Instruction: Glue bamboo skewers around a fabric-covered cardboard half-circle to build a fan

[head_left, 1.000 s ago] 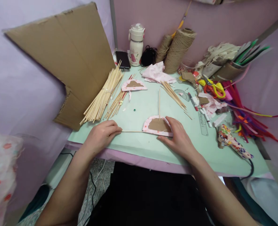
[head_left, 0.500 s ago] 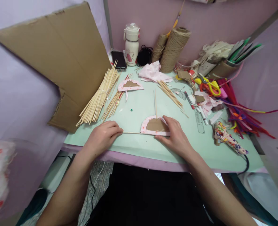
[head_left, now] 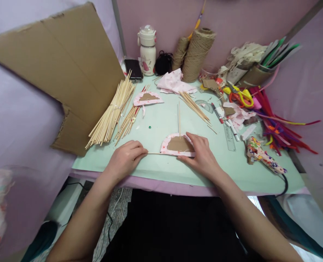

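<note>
A half-round cardboard piece edged in pink patterned cloth [head_left: 175, 144] lies flat near the front of the pale green table [head_left: 161, 167]. One thin wooden stick [head_left: 179, 118] points away from its top. Another thin stick [head_left: 153, 153] runs along its straight lower edge toward the left. My left hand [head_left: 125, 160] pinches the left end of that stick. My right hand [head_left: 201, 154] lies on the right part of the half-round piece, fingers pressing it down.
A bundle of wooden sticks [head_left: 110, 112] and a big cardboard sheet [head_left: 60, 69] are at the left. A second half-round piece [head_left: 147, 99], twine cones [head_left: 195, 54], a bottle [head_left: 147, 51], scissors [head_left: 241, 96], pipe cleaners [head_left: 278, 127], a ruler [head_left: 229, 136] and a glue gun [head_left: 262, 156] crowd the back and right.
My left hand has slid a little to the right along the stick, closer to the half-round piece. My right hand stays on the piece. The view has shifted slightly.
</note>
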Demonstrator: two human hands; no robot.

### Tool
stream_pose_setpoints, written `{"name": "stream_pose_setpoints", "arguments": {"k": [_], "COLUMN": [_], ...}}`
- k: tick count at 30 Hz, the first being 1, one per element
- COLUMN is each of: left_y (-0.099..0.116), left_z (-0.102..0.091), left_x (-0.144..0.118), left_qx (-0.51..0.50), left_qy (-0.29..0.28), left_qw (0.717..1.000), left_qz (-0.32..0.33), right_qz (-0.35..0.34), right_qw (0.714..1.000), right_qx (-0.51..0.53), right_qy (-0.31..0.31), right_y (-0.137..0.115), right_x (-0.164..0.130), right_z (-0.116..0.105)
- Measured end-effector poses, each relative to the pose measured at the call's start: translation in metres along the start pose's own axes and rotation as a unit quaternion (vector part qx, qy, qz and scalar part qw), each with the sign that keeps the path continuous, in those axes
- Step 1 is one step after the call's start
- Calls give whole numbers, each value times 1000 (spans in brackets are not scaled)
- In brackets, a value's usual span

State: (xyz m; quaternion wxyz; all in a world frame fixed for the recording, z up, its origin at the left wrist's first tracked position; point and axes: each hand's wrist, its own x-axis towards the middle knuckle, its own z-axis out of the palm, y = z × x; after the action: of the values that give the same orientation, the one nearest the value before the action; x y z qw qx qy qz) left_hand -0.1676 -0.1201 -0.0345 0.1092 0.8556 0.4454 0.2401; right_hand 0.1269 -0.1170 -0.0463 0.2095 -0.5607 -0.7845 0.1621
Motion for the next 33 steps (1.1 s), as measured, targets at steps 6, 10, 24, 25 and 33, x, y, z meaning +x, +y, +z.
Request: {"name": "stream_pose_setpoints", "arguments": {"k": [6,10,24,25,33], "left_y": [10,16,21,21,22], "left_z": [7,7,14,15,19], "left_x": [3,4,8,8,11], "left_qx": [23,29,25,23,15], "left_qy": [4,2,16,18,27], "left_qw": [1000,999,999,999,1000], "left_qz": [-13,-17,-15,-15,-4], "right_qz": [-8,-14,-57,-58,-49], "right_qw": [1000,1000,998,998,998], "right_qx": [6,8,19,22,24], "right_qy": [5,10,10,6,12], "right_y": [1,1,1,2,3], "right_x": [0,0,-2,-2,-1], "right_z": [0,0,-7,-8,-7]}}
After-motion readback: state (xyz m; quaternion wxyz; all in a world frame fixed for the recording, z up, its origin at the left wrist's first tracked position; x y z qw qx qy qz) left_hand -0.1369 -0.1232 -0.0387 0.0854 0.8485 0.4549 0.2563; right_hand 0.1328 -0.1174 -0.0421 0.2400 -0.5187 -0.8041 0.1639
